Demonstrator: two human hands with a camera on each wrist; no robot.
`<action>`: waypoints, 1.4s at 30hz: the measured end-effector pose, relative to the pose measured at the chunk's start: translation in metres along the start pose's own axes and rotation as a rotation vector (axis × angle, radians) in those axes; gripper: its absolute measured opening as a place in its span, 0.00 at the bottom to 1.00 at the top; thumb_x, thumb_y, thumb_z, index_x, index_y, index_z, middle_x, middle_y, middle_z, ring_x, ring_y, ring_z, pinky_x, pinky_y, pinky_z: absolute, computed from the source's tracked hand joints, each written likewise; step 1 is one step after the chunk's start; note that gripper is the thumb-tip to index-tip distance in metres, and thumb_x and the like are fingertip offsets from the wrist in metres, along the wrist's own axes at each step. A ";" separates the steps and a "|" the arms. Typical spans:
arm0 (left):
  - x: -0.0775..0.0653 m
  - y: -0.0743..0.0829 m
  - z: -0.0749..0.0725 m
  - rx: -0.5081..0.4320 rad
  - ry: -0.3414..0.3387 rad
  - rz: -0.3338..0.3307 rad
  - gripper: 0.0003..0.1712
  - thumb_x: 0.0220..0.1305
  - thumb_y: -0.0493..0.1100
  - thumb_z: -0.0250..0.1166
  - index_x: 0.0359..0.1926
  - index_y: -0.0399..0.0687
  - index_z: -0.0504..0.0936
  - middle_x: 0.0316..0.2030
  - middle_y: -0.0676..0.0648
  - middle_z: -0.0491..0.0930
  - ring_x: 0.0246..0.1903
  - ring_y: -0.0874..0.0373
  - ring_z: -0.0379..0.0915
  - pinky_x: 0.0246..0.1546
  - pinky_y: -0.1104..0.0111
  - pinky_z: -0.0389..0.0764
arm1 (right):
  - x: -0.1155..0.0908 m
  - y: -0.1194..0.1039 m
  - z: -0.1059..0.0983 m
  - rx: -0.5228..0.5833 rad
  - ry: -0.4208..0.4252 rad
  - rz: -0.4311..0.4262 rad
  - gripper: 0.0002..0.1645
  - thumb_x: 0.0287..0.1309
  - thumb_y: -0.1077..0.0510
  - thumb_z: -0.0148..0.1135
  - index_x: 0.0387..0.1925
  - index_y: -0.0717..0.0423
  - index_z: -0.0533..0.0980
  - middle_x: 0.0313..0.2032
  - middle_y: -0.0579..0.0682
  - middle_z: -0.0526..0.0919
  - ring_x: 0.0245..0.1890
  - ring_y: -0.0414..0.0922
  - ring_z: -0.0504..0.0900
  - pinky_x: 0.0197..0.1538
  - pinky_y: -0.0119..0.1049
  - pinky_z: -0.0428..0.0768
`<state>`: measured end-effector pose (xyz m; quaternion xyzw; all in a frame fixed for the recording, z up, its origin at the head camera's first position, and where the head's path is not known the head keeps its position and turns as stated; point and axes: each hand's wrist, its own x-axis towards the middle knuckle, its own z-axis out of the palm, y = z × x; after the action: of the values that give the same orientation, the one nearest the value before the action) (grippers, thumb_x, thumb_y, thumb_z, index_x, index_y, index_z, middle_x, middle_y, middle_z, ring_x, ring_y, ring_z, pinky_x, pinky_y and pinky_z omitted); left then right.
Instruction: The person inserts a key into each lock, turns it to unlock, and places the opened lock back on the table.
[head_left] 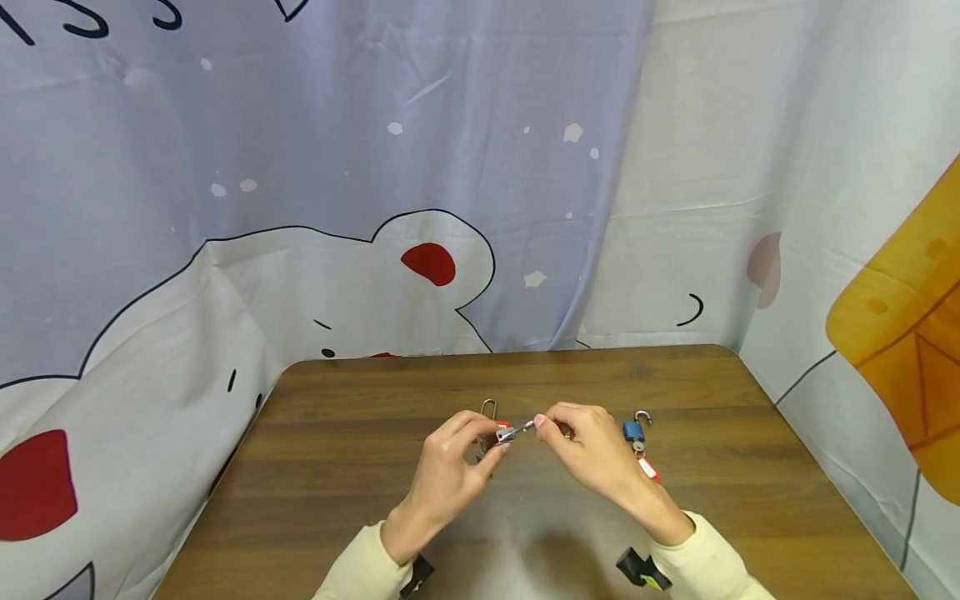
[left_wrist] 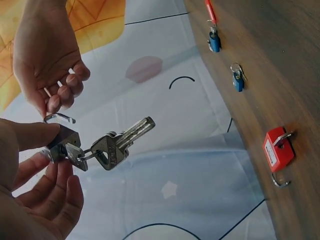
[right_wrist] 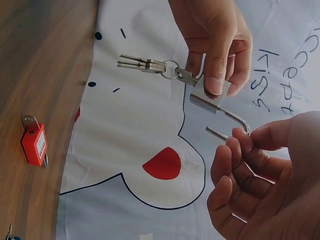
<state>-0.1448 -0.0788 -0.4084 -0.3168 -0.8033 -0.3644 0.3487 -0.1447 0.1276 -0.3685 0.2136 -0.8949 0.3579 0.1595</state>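
Note:
Over the table, my left hand holds the silver body of a padlock between thumb and fingers. Its shackle stands swung out, one end free of the body. The thumb and fingertips of my right hand pinch the shackle at its bend. A key sits in the bottom of the body, and more keys hang from it on a ring. In the left wrist view, the fingers of my left hand spread below the lock, while my right hand is above it.
A red padlock with a white label lies on the brown wooden table, partly behind my left hand in the head view. Two blue padlocks, one nearer and one farther, lie to the right. A red tag lies by them.

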 end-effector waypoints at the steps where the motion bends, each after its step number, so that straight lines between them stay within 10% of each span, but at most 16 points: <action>1: 0.000 -0.001 0.000 -0.010 0.001 -0.010 0.12 0.47 0.39 0.73 0.35 0.47 0.82 0.32 0.54 0.79 0.29 0.65 0.76 0.31 0.78 0.76 | 0.000 0.000 0.000 0.002 0.000 -0.002 0.12 0.60 0.51 0.57 0.22 0.35 0.76 0.20 0.31 0.73 0.19 0.31 0.68 0.24 0.25 0.67; 12: 0.000 -0.009 -0.008 -0.104 -0.016 -0.144 0.10 0.49 0.41 0.72 0.35 0.51 0.81 0.28 0.56 0.79 0.27 0.62 0.75 0.28 0.74 0.77 | 0.002 0.006 -0.005 0.019 0.055 -0.150 0.03 0.60 0.53 0.58 0.35 0.41 0.77 0.31 0.34 0.79 0.30 0.31 0.75 0.33 0.25 0.74; 23: -0.002 -0.026 -0.015 -0.077 -0.033 -0.281 0.10 0.47 0.41 0.73 0.32 0.51 0.81 0.25 0.57 0.77 0.26 0.62 0.75 0.28 0.69 0.78 | -0.001 0.011 -0.014 -0.185 0.019 -0.260 0.29 0.56 0.42 0.59 0.60 0.38 0.68 0.60 0.39 0.70 0.62 0.40 0.69 0.60 0.41 0.71; 42: -0.015 -0.076 -0.023 -0.059 -0.118 -0.594 0.08 0.51 0.45 0.71 0.31 0.53 0.80 0.25 0.55 0.78 0.25 0.64 0.74 0.27 0.75 0.77 | -0.015 0.037 -0.008 -0.311 -0.064 -0.415 0.41 0.52 0.37 0.60 0.67 0.38 0.60 0.66 0.43 0.64 0.65 0.47 0.65 0.62 0.49 0.66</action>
<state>-0.1871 -0.1420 -0.4364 -0.0987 -0.8687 -0.4546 0.1703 -0.1489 0.1611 -0.3910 0.3767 -0.8808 0.1687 0.2321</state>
